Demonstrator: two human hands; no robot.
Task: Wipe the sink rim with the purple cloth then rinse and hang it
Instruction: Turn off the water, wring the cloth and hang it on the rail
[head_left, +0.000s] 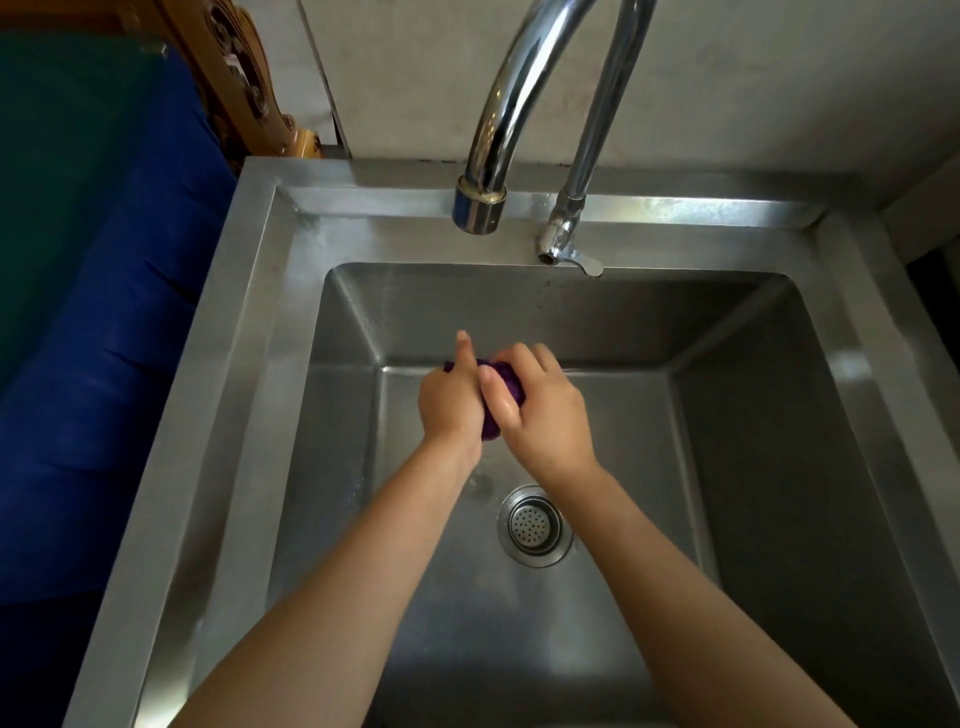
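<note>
Wringing: purple cloth (501, 387) bunched between left hand (451, 402) and right hand (545, 415), both clenched around it over the sink (218, 395) basin | tap (480, 208) shows no water | risk: loose squeeze leaves it dripping when hung

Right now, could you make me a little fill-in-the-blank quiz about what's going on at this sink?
1. The bunched cloth is coloured ____.
2. It is gripped by ____ hands, the left hand and the right hand.
3. No ____ is seen running from the faucet spout into the sink.

Missing words: purple; two; water.
</note>
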